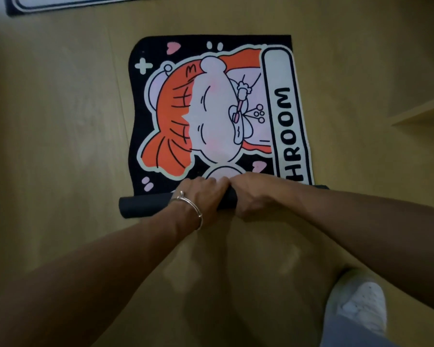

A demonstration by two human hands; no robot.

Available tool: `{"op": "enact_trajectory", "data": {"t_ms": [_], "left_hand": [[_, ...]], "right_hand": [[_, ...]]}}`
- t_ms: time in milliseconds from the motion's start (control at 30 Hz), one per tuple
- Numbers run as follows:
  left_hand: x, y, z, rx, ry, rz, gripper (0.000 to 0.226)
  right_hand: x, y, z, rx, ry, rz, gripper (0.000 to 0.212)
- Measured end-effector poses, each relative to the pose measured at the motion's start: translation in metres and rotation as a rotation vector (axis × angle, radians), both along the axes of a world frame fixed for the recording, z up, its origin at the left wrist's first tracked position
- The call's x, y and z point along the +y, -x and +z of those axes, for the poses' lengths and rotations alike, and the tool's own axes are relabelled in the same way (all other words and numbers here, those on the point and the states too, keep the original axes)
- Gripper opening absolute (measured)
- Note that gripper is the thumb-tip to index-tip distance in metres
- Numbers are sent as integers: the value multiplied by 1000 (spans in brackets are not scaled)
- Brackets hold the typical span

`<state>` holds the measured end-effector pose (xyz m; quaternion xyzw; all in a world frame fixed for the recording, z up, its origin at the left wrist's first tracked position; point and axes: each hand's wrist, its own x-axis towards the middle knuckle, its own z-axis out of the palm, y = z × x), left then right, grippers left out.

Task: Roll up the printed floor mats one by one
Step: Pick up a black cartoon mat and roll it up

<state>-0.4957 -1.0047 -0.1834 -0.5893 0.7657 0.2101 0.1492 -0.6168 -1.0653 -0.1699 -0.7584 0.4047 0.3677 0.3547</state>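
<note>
A black printed floor mat (211, 108) with an orange-haired cartoon figure and the letters "HROOM" lies on the wooden floor. Its near end is wound into a dark roll (143, 202) lying across the mat's width. My left hand (201, 194), with a silver bangle on the wrist, grips the roll near its middle. My right hand (251, 194) grips the roll right beside it, the two hands touching. The roll's right end is mostly hidden behind my right forearm.
A second printed mat (60, 3) lies flat at the top left edge. A wooden ledge or furniture corner (421, 108) juts in at the right. My white shoe (361, 301) stands on the floor at the lower right. Bare wooden floor (60, 121) surrounds the mat.
</note>
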Motion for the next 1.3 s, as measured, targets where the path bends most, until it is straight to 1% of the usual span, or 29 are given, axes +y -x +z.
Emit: {"op": "enact_trajectory", "data": {"t_ms": [33, 133, 167, 200, 267, 333, 367, 467, 500, 567, 633, 667, 733, 833, 867, 933, 1000, 1067, 1167, 1200, 1300], "left_hand": [[-1, 0, -1, -9, -7, 25, 35], [-7, -5, -3, -23, -44, 70, 38], [-6, -5, -3, -21, -36, 70, 39], [-4, -4, -4, -19, -18, 65, 39], [1, -3, -5, -19, 5, 46, 38], [2, -2, -6, -19, -20, 49, 34], [-1, -2, -5, -19, -46, 61, 33], [-11, -5, -4, -10, -103, 78, 34], [-11, -6, -3, -8, -96, 80, 33], [-5, -6, -1, -19, -46, 65, 31], [2, -5, 0, -18, -7, 32, 35], [3, -5, 0, -11, -14, 32, 34], [0, -9, 0, 1, -72, 82, 32], [-6, -17, -2, 14, -115, 131, 34], [-5, -17, -1, 12, -93, 120, 37], [0, -14, -2, -9, -25, 39, 43], [3, -11, -2, -18, -28, -7, 40], [-4, -12, -2, -2, -101, 6, 35], [-17, -14, 1, 34, -240, -8, 42], [-18, -14, 2, 33, -238, -14, 45], [-13, -15, 1, -9, -116, -20, 48]], "right_hand": [[0, -1, 1, -16, 12, 2, 49], [9, -1, -1, -98, 207, 51, 46], [12, -1, -2, -109, 237, 59, 46], [12, -1, -4, -98, 224, 64, 46], [8, -1, -5, -49, 116, 55, 48], [3, -1, -3, -45, 47, 28, 49], [3, -1, -3, -65, 66, 23, 49], [10, -2, -3, -115, 249, 96, 42], [10, -3, -2, -104, 252, 109, 41], [5, -5, 0, -40, 135, 93, 44], [-3, -7, 3, 12, 8, 68, 52], [-4, -8, 4, 16, -13, 63, 54], [-1, -10, 5, -27, 51, 65, 52], [8, -9, 1, -157, 278, 97, 43], [8, -7, -2, -168, 271, 93, 42], [5, -6, -7, -134, 126, 34, 47], [2, -5, -10, -86, 45, 18, 50], [5, -3, -10, -95, 82, 9, 47], [15, 1, -10, -170, 256, 58, 42], [15, 1, -11, -174, 258, 42, 41], [3, -1, -10, -137, 84, -54, 46]]}}
